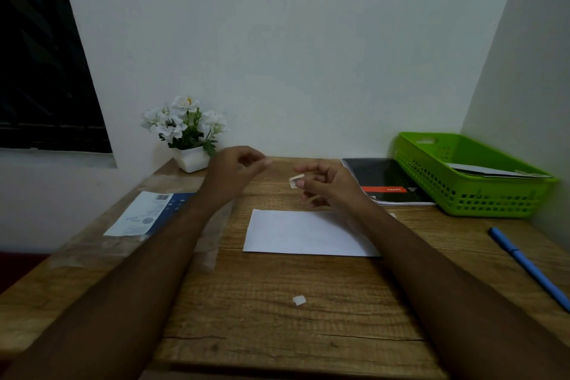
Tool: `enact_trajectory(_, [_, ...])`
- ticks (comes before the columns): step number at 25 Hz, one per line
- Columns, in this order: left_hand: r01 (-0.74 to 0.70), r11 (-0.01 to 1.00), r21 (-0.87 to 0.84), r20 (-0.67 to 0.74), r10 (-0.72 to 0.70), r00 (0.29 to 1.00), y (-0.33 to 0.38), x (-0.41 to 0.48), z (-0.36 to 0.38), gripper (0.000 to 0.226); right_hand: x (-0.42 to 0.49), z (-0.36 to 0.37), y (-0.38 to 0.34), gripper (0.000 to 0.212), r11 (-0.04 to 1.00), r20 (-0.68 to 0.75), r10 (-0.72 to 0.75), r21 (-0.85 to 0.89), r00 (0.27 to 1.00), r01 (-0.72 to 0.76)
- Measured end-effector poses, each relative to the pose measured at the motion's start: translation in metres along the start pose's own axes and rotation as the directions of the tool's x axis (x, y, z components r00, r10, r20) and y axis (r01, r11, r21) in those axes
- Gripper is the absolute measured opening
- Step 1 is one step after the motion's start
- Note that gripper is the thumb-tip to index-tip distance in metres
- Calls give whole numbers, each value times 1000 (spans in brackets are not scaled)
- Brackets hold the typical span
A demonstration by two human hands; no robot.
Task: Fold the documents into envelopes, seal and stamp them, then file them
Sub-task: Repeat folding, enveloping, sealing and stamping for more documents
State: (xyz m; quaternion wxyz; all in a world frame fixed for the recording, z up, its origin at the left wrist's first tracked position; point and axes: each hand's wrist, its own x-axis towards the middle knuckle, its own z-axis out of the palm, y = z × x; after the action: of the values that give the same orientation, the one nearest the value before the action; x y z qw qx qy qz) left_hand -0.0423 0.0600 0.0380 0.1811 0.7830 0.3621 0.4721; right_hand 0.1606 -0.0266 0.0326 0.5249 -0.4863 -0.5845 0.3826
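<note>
A white envelope (308,233) lies flat in the middle of the wooden desk (277,318). Above its far edge my right hand (327,185) pinches a small pale stamp (296,180) between thumb and fingertips. My left hand (237,168) hovers to the left of it, fingers curled with the tips together; whether they hold anything is unclear. A small white scrap of paper (299,300) lies on the desk nearer to me. A clear plastic sheet (212,244) lies under my left forearm.
A green plastic basket (481,194) with envelopes in it stands at the back right, beside a black notebook (385,179). A blue pen (527,265) lies at the right edge. A printed blue-and-white document (145,213) and a white flower pot (191,133) are at the left.
</note>
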Motion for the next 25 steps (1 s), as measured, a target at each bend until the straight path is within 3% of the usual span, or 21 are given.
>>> enact_trajectory(2, [-40, 987, -155, 163, 65, 984, 21, -8, 5, 31, -1, 1, 3, 22, 1000, -19, 13, -14, 1000, -14])
enact_trajectory(4, [-46, 979, -197, 214, 89, 973, 29, -12, 14, 27, -1, 1, 4, 19, 999, -34, 19, -29, 999, -20])
enact_trajectory(9, [-62, 974, -216, 155, 97, 983, 25, -10, 20, 9, 0, 2, 7, 10, 999, -20, 20, -32, 1000, -20])
enact_trajectory(14, [6, 940, -341, 171, 56, 984, 26, -8, 19, 13, 2, 5, 6, 23, 999, -10, -11, -48, 1000, 11])
enact_trajectory(17, [-7, 949, -315, 199, 73, 977, 25, -8, 20, 25, 2, 5, 6, 24, 999, -7, -23, -23, 1000, 23])
enact_trajectory(25, [-15, 925, -381, 123, 67, 990, 22, -4, 20, 13, 4, 7, 3, 39, 995, 8, -66, -70, 998, 66])
